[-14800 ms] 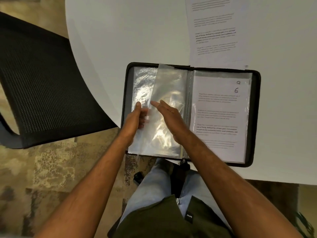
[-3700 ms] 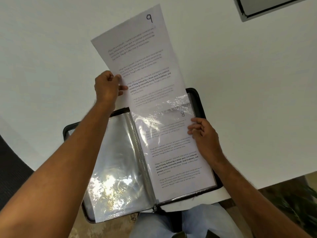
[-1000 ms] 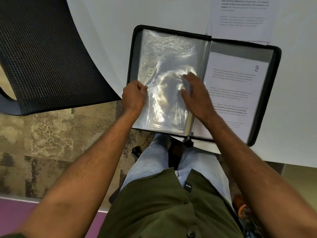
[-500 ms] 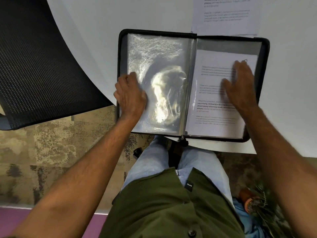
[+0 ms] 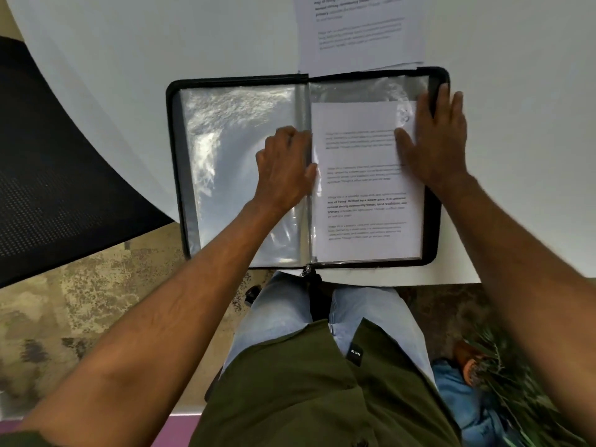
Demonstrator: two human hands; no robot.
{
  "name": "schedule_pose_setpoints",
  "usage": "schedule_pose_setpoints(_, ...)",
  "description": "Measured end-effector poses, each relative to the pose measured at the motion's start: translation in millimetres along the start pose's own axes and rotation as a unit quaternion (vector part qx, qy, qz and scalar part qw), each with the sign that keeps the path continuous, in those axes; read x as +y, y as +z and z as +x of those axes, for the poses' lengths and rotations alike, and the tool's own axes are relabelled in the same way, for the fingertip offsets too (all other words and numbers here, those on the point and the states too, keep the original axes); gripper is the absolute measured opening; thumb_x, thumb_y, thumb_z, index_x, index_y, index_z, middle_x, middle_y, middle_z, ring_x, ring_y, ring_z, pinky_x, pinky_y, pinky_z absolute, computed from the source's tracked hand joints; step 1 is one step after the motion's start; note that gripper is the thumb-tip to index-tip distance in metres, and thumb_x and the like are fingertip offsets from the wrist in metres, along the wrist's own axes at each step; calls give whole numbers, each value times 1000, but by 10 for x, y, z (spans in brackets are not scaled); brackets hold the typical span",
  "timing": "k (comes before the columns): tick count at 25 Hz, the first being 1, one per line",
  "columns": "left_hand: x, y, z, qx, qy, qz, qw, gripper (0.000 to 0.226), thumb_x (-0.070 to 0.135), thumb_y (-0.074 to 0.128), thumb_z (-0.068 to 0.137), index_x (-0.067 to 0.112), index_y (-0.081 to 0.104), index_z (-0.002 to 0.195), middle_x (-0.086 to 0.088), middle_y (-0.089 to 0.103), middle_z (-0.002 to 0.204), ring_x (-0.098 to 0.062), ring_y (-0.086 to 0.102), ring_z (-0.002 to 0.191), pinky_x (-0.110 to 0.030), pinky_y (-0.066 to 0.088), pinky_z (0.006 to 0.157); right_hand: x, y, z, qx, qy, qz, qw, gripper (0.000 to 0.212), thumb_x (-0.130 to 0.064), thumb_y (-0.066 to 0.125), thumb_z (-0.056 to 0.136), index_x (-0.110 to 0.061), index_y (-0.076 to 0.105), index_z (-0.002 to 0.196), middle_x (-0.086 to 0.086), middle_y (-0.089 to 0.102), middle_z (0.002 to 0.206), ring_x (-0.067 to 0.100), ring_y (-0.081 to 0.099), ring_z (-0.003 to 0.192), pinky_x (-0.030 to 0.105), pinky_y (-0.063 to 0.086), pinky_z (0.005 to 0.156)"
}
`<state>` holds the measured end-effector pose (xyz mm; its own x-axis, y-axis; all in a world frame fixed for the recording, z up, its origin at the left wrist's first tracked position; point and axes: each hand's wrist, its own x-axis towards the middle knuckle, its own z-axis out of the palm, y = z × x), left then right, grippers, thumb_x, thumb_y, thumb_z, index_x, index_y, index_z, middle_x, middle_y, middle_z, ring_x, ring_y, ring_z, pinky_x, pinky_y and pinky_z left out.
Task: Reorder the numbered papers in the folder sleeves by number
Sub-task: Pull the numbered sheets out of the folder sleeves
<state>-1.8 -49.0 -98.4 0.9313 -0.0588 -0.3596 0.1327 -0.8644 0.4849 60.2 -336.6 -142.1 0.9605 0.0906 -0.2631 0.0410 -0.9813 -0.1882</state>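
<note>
While the folder [image 5: 175,150] lies open, the right hand [image 5: 433,146] presses flat on its sleeved paper [image 5: 361,188], whose print is too blurred to read. The left hand [image 5: 283,172], fingers curled, pinches that sleeve's edge at the spine.

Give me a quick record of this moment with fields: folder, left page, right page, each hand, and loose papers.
folder: open flat on white table
left page: empty clear sleeves
right page: printed sheet in sleeve, number hidden by glare
left hand: fingers curled at spine
right hand: flat on sheet's right edge
loose papers: beyond folder's top edge
</note>
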Motion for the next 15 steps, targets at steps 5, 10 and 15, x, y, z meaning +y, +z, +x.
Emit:
schedule_pose_setpoints(5, 335, 6, 572, 8, 21, 23, 999, 60, 34, 61, 94, 19, 44, 149, -12, 40, 149, -33, 39, 134, -46, 35, 104, 19, -6, -25, 68, -14, 23, 997, 52, -40, 45, 103, -17, 52, 149, 26, 27, 163, 49, 23, 150, 54, 24, 122)
schedule_pose_setpoints(10, 533, -51, 1068, 16, 64, 81, 995, 51, 33, 58, 97, 26, 50, 146, -8, 47, 145, -31, 43, 130, -41, 33, 99, 96, -96, -85, 95, -41, 129, 986, 39, -26, 55, 101, -23, 63, 139, 14, 49, 150, 37, 44, 136, 45, 39, 109)
schedule_pose_setpoints(15, 632, -113, 1300, 1, 70, 79, 994, 20, 38, 64, 95, 30, 71, 112, -3, 59, 123, -23, 51, 120, -38, 25, 93, 51, -316, -221, 28, 21, 337, 941, 65, -19, 59, 100, -26, 33, 159, 0, 60, 120, 6, 54, 96, 8, 44, 86)
